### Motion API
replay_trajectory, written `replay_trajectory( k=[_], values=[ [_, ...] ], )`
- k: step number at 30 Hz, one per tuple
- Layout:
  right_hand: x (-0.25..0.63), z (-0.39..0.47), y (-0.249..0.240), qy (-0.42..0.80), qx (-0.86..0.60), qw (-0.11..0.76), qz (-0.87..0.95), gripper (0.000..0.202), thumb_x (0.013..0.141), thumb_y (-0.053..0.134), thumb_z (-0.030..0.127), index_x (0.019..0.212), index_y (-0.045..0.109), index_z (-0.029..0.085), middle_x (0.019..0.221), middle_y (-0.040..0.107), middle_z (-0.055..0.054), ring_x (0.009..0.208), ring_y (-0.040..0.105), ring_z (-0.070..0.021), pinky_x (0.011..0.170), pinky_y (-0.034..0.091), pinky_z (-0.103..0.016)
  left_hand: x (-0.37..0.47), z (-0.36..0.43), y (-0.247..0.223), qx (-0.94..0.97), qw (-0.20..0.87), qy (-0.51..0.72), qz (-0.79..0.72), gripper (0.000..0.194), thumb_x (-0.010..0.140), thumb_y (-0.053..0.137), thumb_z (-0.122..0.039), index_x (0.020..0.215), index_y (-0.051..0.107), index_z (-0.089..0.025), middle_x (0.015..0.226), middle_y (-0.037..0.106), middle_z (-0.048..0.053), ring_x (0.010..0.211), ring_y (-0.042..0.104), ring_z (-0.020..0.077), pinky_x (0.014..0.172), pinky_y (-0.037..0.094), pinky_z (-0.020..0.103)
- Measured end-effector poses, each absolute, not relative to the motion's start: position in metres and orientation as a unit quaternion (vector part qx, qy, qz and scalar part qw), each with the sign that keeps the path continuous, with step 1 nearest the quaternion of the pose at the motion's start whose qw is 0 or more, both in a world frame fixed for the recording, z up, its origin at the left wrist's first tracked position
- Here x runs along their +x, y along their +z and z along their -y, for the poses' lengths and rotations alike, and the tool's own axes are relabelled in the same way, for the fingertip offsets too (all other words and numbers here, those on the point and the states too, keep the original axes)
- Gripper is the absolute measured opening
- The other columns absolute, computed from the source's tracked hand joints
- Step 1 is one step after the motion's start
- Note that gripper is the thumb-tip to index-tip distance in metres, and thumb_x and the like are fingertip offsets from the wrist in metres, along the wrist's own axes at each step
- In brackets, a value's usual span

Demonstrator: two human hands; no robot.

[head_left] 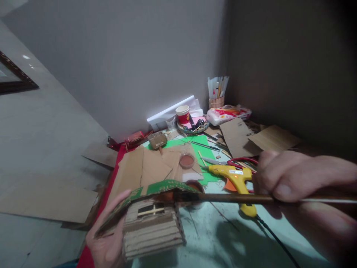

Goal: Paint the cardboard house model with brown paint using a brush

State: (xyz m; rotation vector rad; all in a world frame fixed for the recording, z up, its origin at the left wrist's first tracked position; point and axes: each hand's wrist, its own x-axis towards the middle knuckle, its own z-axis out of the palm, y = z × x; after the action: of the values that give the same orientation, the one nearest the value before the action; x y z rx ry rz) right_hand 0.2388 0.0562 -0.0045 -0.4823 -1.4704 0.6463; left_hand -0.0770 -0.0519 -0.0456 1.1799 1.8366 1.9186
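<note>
A small cardboard house (152, 230) with a window crossed by thin sticks and a green printed roof (158, 187) is tilted at the lower centre. My left hand (107, 238) grips it from the left, thumb and fingers around the roof and wall. Between the closed fingers of my right hand (290, 182) is a long brown paintbrush (234, 198). Its dark bristles meet the house just under the roof edge. Behind the brush, partly covered by the roof, sits a bowl of brown paint (195, 185). Farther back is a round dish of brown paint (187, 160).
A yellow glue gun (237, 175) lies beside red-handled scissors (217, 161), its cord running lower right. Cardboard sheets (131, 163) cover the table's left part. A red cup (183, 114) on a round tray, a stick holder (216, 102) and a plastic packet (227, 114) stand at the back.
</note>
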Motion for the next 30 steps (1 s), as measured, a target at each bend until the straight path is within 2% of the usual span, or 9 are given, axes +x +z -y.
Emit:
replay_trajectory(
  k=[5,8,11,14,17,20,24,28,30],
  values=[
    [0.221,-0.044,0.006,0.302,-0.228,0.663,0.647,0.023,0.077,0.083,0.047,0.08,0.069,0.029,0.07,0.059,-0.006,0.064,0.06,-0.0289,0.052,0.052,-0.043,-0.068,0.051,-0.045,0.372,0.148,0.679,-0.615,0.036,0.07,0.082,-0.042,0.101,0.081,-0.024,0.089,0.082,0.003,0.086,0.077,0.0235,0.074,0.061,0.024],
    [0.22,-0.041,0.005,0.325,-0.213,0.643,0.66,0.014,0.085,0.076,0.04,0.083,0.069,0.028,0.071,0.06,-0.006,0.064,0.06,-0.0275,0.056,0.053,-0.044,-0.063,0.05,-0.042,0.379,0.13,0.679,-0.614,0.039,0.067,0.085,-0.041,0.102,0.081,-0.024,0.091,0.082,0.001,0.087,0.076,0.0214,0.077,0.06,0.02],
    [0.224,-0.037,0.004,0.356,-0.187,0.618,0.676,0.009,0.095,0.064,0.027,0.088,0.069,0.026,0.072,0.06,-0.005,0.063,0.059,-0.0234,0.062,0.051,-0.044,-0.063,0.049,-0.039,0.38,0.163,0.674,-0.612,0.03,0.07,0.083,-0.04,0.094,0.083,-0.022,0.086,0.083,0.004,0.078,0.078,0.0242,0.073,0.063,0.025],
    [0.228,-0.034,0.004,0.358,-0.188,0.618,0.674,0.012,0.097,0.061,0.02,0.089,0.068,0.024,0.072,0.059,-0.003,0.064,0.057,-0.0211,0.07,0.05,-0.045,-0.062,0.05,-0.038,0.376,0.156,0.676,-0.614,0.027,0.074,0.081,-0.037,0.096,0.082,-0.023,0.087,0.083,0.002,0.079,0.077,0.0214,0.076,0.062,0.022],
    [0.23,-0.034,0.005,0.334,-0.199,0.628,0.674,0.01,0.095,0.064,0.02,0.087,0.068,0.024,0.073,0.058,-0.003,0.067,0.058,-0.0218,0.08,0.05,-0.047,-0.066,0.051,-0.04,0.395,0.144,0.675,-0.607,0.032,0.073,0.082,-0.038,0.102,0.08,-0.024,0.089,0.082,0.002,0.082,0.077,0.0207,0.077,0.061,0.021],
    [0.232,-0.039,0.005,0.344,-0.205,0.629,0.666,0.011,0.096,0.064,0.022,0.086,0.068,0.025,0.073,0.057,-0.003,0.068,0.057,-0.023,0.072,0.049,-0.046,-0.075,0.053,-0.044,0.387,0.164,0.666,-0.616,0.034,0.073,0.081,-0.041,0.1,0.081,-0.022,0.089,0.082,0.005,0.081,0.078,0.0253,0.074,0.064,0.027],
    [0.237,-0.045,0.009,0.304,-0.147,0.608,0.719,0.011,0.091,0.063,0.013,0.088,0.066,0.024,0.073,0.058,-0.004,0.065,0.057,-0.023,0.067,0.049,-0.047,-0.079,0.052,-0.046,0.4,0.131,0.652,-0.631,0.035,0.07,0.08,-0.042,0.099,0.08,-0.021,0.086,0.082,0.006,0.08,0.078,0.0298,0.073,0.065,0.035],
    [0.244,-0.044,0.011,0.313,-0.202,0.626,0.684,0.015,0.09,0.062,0.011,0.086,0.065,0.024,0.072,0.056,-0.003,0.063,0.055,-0.0218,0.069,0.047,-0.046,-0.073,0.053,-0.044,0.417,0.113,0.656,-0.619,0.036,0.07,0.08,-0.04,0.102,0.079,-0.024,0.091,0.082,0.003,0.084,0.077,0.0272,0.077,0.064,0.031],
    [0.248,-0.046,0.009,0.293,-0.172,0.613,0.713,0.014,0.09,0.062,0.01,0.087,0.065,0.024,0.073,0.057,-0.003,0.064,0.056,-0.022,0.067,0.046,-0.045,-0.072,0.054,-0.043,0.424,0.106,0.649,-0.622,0.036,0.069,0.081,-0.04,0.102,0.079,-0.024,0.094,0.082,0.003,0.087,0.077,0.0275,0.078,0.064,0.032]
  ],
)
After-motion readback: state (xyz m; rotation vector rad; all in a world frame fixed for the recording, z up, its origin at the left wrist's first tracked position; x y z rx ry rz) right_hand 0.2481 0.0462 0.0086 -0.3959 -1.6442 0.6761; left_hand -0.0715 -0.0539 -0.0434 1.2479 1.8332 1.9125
